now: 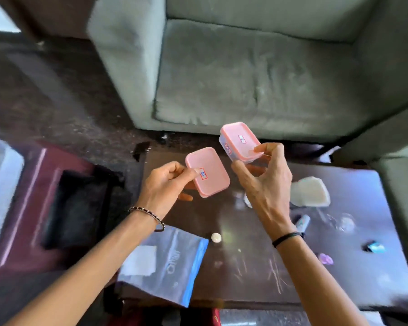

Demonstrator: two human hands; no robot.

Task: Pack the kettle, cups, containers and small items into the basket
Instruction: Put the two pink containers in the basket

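My left hand (166, 182) holds a small pink-lidded container (207, 172) by its near-left side, above the dark table. My right hand (266, 182) grips a second container (239, 141), clear with a pink lid, by its right end; it is tilted and held a little higher and farther away. Both lids carry small price stickers. The two containers are close together and do not touch. No basket or kettle is clearly in view; the frame is blurred by motion.
On the dark glossy table (245, 278) lie a zip bag (167, 262) at the near left, a small white round item (216, 237), a white lid-like piece (309, 191), a tube (303, 222) and small items at right. A grey sofa (245, 74) stands beyond; a maroon case (45, 208) is left.
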